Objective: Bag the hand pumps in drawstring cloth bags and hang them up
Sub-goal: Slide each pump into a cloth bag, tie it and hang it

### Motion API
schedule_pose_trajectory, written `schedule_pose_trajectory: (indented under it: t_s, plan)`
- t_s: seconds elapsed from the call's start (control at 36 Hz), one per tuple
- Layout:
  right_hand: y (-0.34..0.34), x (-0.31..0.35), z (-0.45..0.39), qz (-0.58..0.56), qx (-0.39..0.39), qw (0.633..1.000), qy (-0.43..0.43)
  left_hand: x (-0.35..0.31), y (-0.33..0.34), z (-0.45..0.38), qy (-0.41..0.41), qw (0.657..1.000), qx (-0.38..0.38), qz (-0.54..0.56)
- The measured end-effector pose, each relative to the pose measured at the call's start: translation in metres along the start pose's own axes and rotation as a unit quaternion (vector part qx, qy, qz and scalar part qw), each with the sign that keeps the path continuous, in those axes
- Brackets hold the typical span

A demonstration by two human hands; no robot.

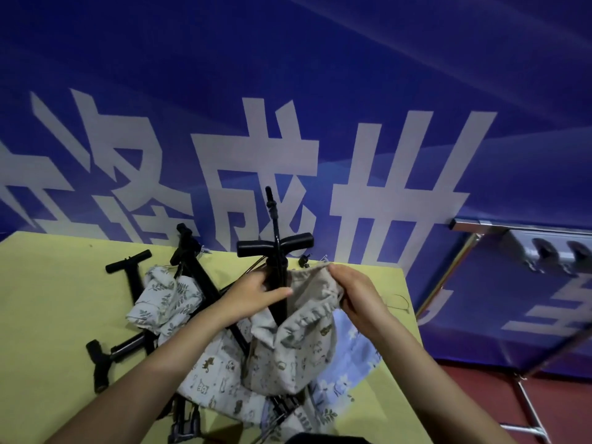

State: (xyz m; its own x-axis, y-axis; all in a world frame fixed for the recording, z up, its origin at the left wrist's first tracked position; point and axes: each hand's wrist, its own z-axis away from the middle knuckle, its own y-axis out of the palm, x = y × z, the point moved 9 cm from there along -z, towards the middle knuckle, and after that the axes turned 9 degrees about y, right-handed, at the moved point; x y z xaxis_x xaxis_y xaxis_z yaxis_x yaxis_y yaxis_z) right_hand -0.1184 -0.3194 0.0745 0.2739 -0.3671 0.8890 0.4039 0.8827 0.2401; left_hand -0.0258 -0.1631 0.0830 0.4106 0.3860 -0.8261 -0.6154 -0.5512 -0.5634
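Two hands were engaged on one hand pump (278, 277), which stood nearly upright over the yellow worktop (48, 299), its lower barrel already inside a beige printed cloth bag (294, 347) and its T-handle clear above the bag's mouth. The left hand (253, 293) had fingers and thumb wrapped round the pump barrel just above the bag opening. The right hand (355, 293), on the pump's far side from the left, pinched the gathered rim of the bag and held the mouth open. To the left of the held pump lay a leaf-print bag (166, 299) and at least two further pumps (131, 274), loose on the worktop; other printed bags lay beneath the held bag, nearer the camera. A metal rack (487, 299) stood well to the right of the pump, off the worktop. In my judgement the pump is rigid and moderately light, best held by the barrel or T-handle; the bag is soft and limp, needs holding at the drawstring hem, and may snag on the pump's foot. Bagging appeared partly complete; the drawstring was not yet drawn.
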Motion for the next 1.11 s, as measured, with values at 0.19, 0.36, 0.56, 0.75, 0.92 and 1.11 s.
schedule_pose_trajectory:
  t_s: [0.19,0.36,0.56,0.75,0.92,1.11]
  plan:
    - [0.022,0.032,0.009,0.077,-0.052,0.991,-0.101,-0.005,0.003,0.005,0.016,1.0,0.01,-0.002]
    - [0.043,0.044,0.006,0.098,-0.012,0.988,-0.115,-0.012,0.005,0.012,0.025,0.999,0.03,0.012]
    - [0.026,0.04,0.001,0.112,-0.036,0.987,-0.107,0.027,-0.022,0.026,-0.043,0.967,-0.062,0.242]
    - [0.016,0.04,0.002,0.12,-0.055,0.985,-0.113,0.061,-0.014,0.042,-0.132,0.97,0.016,0.204]
    - [0.018,0.039,0.003,0.113,-0.057,0.985,-0.114,0.062,-0.006,0.051,-0.147,0.97,0.016,0.192]
    - [0.02,0.039,0.007,0.118,-0.044,0.986,-0.112,0.041,-0.032,0.047,-0.131,0.909,-0.133,0.374]
